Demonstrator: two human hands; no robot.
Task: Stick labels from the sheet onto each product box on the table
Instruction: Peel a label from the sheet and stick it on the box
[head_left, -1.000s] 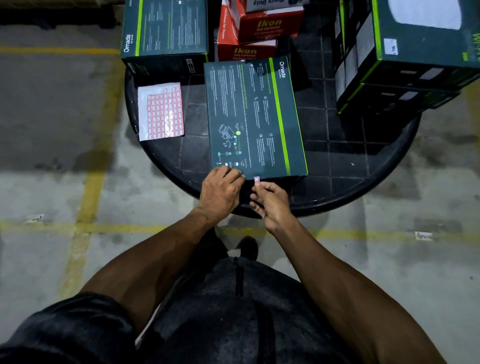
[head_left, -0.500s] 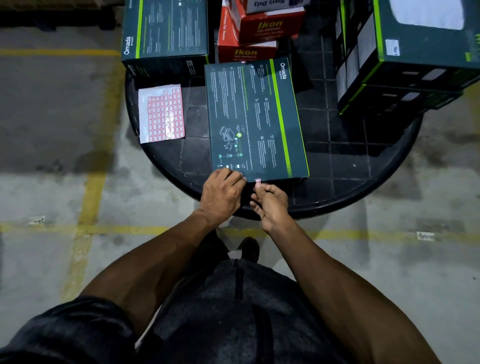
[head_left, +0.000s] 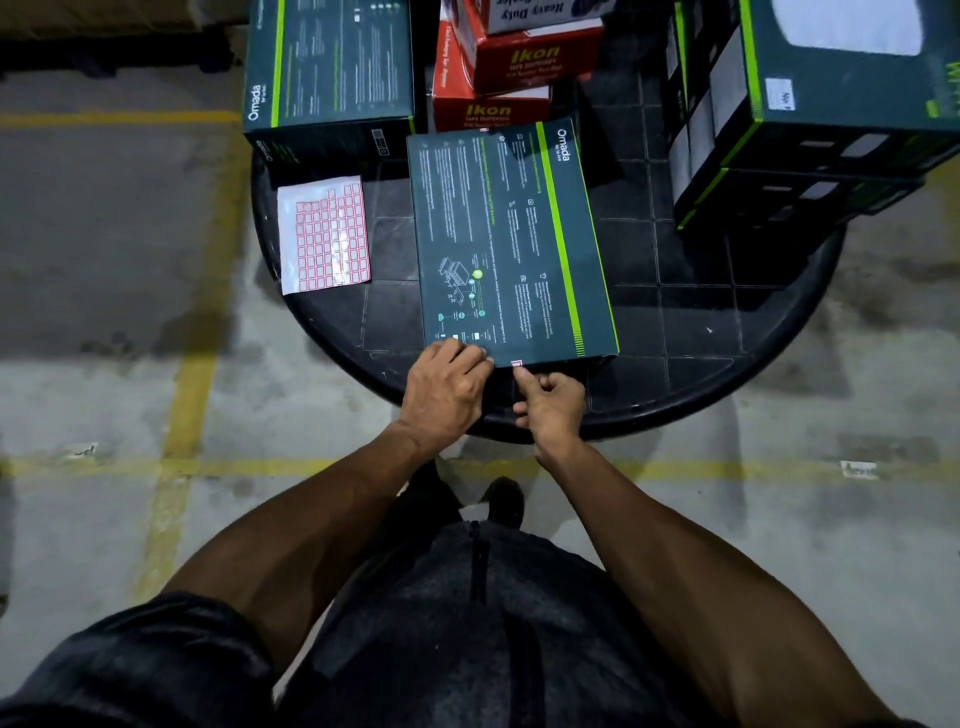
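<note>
The hands meet at the near edge of the flat green box (head_left: 511, 244). The left hand (head_left: 444, 392) rests with curled fingers over the box's near-left corner, steadying it; the right hand (head_left: 553, 405) has its forefinger out, pressing a small red-bordered label (head_left: 517, 364) against the box's near side face, the other fingers curled in.

To finish this step well, the person would do best to keep the left hand bearing down so the box cannot slide on the tabletop (head_left: 727, 332), and to rub the fingertip across the whole label, corners included, so no edge lifts.

The box lies flat near the middle of the round tabletop, its long axis running away from the person, tilted slightly left at the far end; its printed brand name sits at the far right corner. The label sheet (head_left: 324, 234) lies flat to the left of the box, apart from it, its long axis likewise running away from the person.
</note>
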